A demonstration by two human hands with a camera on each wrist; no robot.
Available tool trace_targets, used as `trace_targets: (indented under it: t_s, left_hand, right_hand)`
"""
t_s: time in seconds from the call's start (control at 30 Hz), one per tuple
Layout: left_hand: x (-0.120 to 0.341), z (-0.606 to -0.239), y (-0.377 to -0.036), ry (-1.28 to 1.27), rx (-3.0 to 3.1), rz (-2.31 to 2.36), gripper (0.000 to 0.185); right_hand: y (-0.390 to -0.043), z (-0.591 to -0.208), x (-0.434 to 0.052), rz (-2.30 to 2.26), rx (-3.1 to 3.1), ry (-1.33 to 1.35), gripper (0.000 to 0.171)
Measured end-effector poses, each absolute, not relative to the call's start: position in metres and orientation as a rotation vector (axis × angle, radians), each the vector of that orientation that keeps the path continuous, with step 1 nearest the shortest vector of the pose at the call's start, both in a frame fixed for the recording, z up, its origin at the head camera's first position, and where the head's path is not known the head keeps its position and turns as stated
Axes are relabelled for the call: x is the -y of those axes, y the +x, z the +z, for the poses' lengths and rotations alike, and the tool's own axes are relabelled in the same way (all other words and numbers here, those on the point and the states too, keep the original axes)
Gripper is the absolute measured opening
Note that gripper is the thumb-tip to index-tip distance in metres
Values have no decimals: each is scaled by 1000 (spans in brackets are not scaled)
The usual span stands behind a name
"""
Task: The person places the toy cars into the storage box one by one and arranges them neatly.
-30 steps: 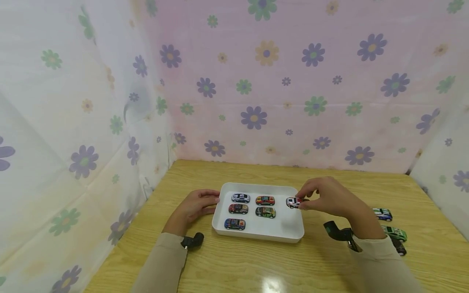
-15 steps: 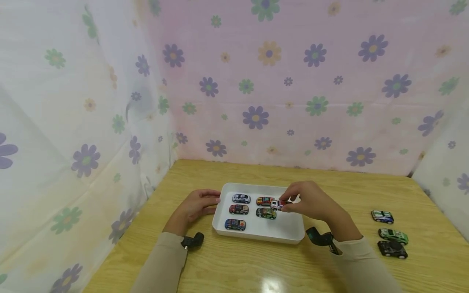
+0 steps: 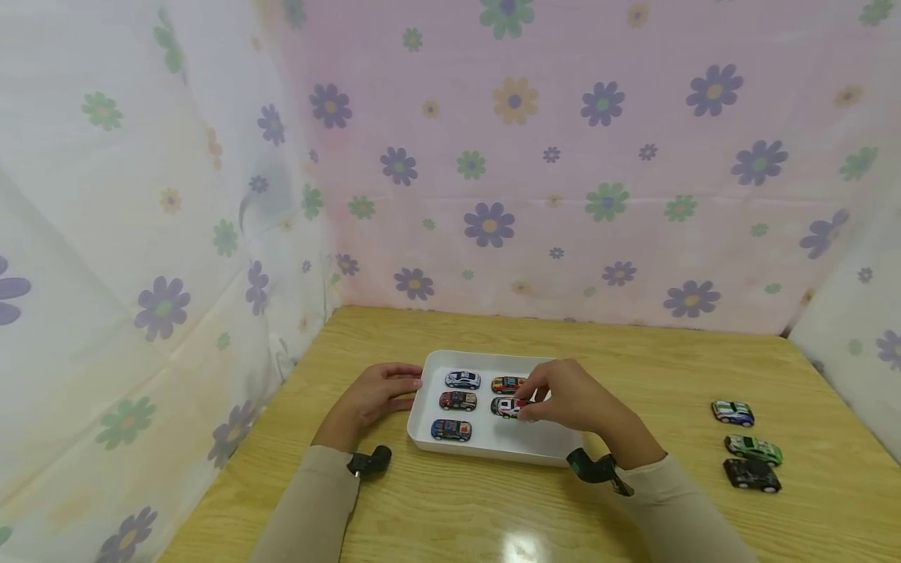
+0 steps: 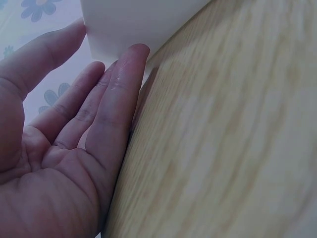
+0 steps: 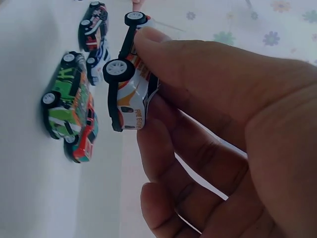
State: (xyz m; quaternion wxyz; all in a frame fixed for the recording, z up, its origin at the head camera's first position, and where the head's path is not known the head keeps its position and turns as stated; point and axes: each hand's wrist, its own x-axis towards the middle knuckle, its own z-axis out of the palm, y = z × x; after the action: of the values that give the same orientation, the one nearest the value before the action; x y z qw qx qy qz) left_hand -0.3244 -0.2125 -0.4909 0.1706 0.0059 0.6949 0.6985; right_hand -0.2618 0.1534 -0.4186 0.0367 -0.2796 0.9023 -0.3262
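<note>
My right hand [image 3: 573, 399] pinches a white and red toy car [image 3: 504, 407] between thumb and fingers, over the middle of the white tray [image 3: 493, 453]. In the right wrist view the held car shows its side, close to a green toy car [image 5: 67, 99], which the head view hides behind it. A red and yellow toy car [image 3: 506, 384] sits just behind. On the tray's left side, a white car [image 3: 462, 380], a dark red car [image 3: 457, 401] and a blue car [image 3: 451, 430] form a column. My left hand [image 3: 376, 395] touches the tray's left wall with extended fingers [image 4: 116, 99].
Right of the tray, on the wooden table [image 3: 422, 508], lie a white, green and blue toy car [image 3: 733, 412], a green one [image 3: 754, 449] and a black one [image 3: 752, 475]. A flowered cloth [image 3: 549, 274] hangs behind the table and along its sides.
My right hand has carried the white and red car leftward from the tray's right edge to over the green car. The left hand keeps its place at the tray.
</note>
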Motion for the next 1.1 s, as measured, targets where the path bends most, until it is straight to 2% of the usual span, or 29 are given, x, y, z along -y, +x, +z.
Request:
trace_targets:
  t_s: [0.4,1.1]
  left_hand:
    - [213,-490,-323,14,-1980,1975,44]
    - [214,-490,-325,22,-1970,1977,43]
  right_hand:
    - [-267,-436,-143,-947,-2698,-839,12]
    - [-264,-442,-133,-925,-2683,-840,11]
